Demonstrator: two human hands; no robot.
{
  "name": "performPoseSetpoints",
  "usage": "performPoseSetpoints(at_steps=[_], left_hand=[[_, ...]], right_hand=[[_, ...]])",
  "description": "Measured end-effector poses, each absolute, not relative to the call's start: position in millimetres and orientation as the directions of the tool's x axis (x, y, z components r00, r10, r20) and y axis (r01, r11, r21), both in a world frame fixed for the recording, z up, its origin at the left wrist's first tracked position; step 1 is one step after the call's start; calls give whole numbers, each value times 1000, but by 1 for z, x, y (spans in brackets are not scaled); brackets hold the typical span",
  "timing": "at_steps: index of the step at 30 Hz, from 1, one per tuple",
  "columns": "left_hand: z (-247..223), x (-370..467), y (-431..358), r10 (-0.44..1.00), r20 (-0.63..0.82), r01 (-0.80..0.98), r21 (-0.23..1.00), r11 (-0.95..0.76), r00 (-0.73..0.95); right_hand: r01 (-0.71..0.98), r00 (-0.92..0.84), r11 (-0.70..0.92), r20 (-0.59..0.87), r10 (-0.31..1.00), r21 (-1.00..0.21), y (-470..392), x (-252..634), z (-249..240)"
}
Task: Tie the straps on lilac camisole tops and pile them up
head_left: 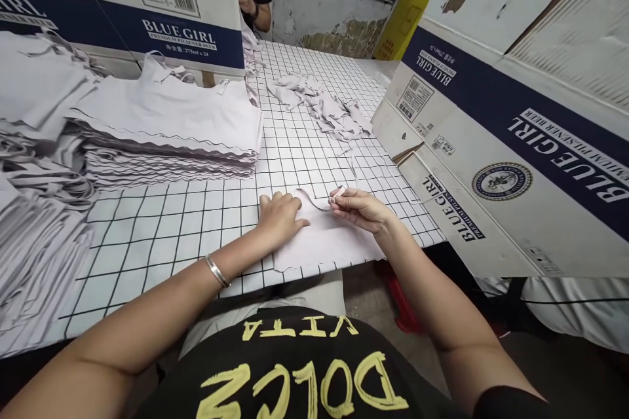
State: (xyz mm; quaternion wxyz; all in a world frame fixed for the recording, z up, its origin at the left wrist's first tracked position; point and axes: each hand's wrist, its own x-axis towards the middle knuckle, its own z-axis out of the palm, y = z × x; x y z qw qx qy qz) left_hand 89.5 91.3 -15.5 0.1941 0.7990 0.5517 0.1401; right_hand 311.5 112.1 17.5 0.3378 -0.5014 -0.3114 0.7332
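A pale pinkish camisole top lies flat on the grid-patterned table, close to the front edge. My left hand presses down on its upper left part, fingers resting on the cloth and thumb stretched apart. My right hand is closed in a pinch on the thin strap of this top. Between my hands the strap runs in a loose curve, slightly raised. Its pinched end shows white at my fingertips.
Left stands a neat stack of similar tops, beside more piles of cloth. Loose scraps lie farther back. Cardboard boxes rise at left and right. A person's hand shows behind the left box.
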Motion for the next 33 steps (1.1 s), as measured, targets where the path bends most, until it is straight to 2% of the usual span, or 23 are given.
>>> performPoseSetpoints(at_steps=[5, 10, 14, 27, 33], left_hand=[[-19, 96, 94, 938, -83, 761, 611, -220, 337], [-26, 101, 97, 954, -58, 640, 753, -151, 293], [-29, 102, 97, 959, -58, 640, 756, -139, 276], [-23, 101, 93, 950, -59, 662, 730, -169, 307], [-22, 103, 97, 943, -95, 665, 731, -152, 319]], right_hand=[[-141, -296, -509, -455, 840, -849, 117, 306, 8], [43, -301, -220, -223, 927, -975, 116, 299, -5], [158, -334, -61, -112, 936, -986, 114, 291, -14], [197, -392, -68, -142, 909, -978, 113, 288, -24], [141, -324, -77, -120, 939, -987, 108, 277, -31]])
